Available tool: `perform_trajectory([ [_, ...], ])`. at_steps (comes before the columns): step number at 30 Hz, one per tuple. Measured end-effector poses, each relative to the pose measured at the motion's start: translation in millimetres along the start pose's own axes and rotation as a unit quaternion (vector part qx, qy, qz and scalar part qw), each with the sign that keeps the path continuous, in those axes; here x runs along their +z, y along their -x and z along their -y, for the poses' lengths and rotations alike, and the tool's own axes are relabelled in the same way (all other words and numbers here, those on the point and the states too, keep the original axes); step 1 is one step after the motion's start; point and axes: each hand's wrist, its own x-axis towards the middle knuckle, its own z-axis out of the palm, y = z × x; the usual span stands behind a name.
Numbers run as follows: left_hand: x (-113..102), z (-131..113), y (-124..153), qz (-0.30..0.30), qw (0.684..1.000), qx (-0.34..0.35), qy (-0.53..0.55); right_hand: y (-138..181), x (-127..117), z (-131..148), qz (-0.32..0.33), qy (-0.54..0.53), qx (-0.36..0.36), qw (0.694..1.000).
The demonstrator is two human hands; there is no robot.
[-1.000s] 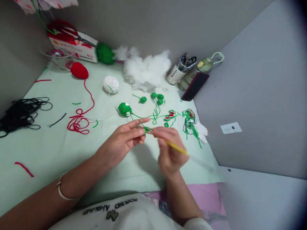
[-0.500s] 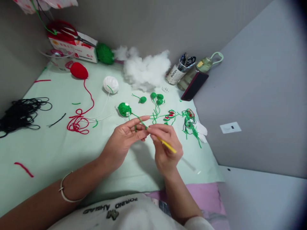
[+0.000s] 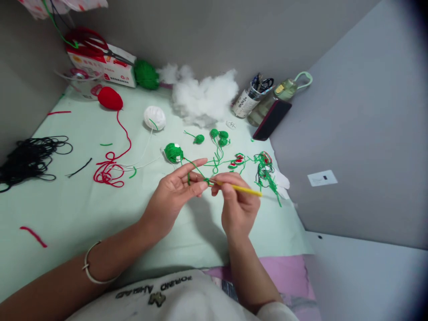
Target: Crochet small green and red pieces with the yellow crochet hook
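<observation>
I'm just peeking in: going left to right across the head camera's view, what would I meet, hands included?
Black yarn, tangled red yarn, the left hand pinching green yarn, the right hand holding a yellow-handled tool, mostly green scraps, a white wall plate.

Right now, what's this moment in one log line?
left hand: holding green yarn | right hand: holding hook | white ball: on table

This is a yarn-craft corner — grey walls (image 3: pixel 347 102), yarn balls (image 3: pixel 172 153), white stuffing (image 3: pixel 203 99), scissors (image 3: pixel 106 51).
</observation>
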Motion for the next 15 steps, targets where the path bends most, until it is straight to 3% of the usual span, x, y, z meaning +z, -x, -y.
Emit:
perform_trajectory([
  [2, 2, 1, 1, 0.014, 0.999, -0.025, 0.022, 4, 1, -1, 0.015, 0.117, -0.099, 0.988],
  [4, 1, 2, 0, 0.039, 0.994, -0.075, 0.064, 5, -1, -1, 0.008, 0.172, -0.150, 0.974],
  [7, -5, 1, -5, 0.045, 0.988, -0.108, 0.101, -1, -7, 2, -0.045, 0.096, -0.078, 0.991],
  [11, -5, -1, -4, 0.018, 0.998, -0.044, 0.030, -6, -7, 6, -0.039, -0.016, 0.050, 0.998],
  [13, -1, 0, -2, 0.007, 1.000, -0.007, -0.019, -3, -2, 6, -0.006, 0.031, 0.016, 0.999],
  [15, 2, 0, 0, 0.008, 1.000, -0.008, -0.026, 0, 3, 5, 0.006, 0.123, -0.074, 0.990],
])
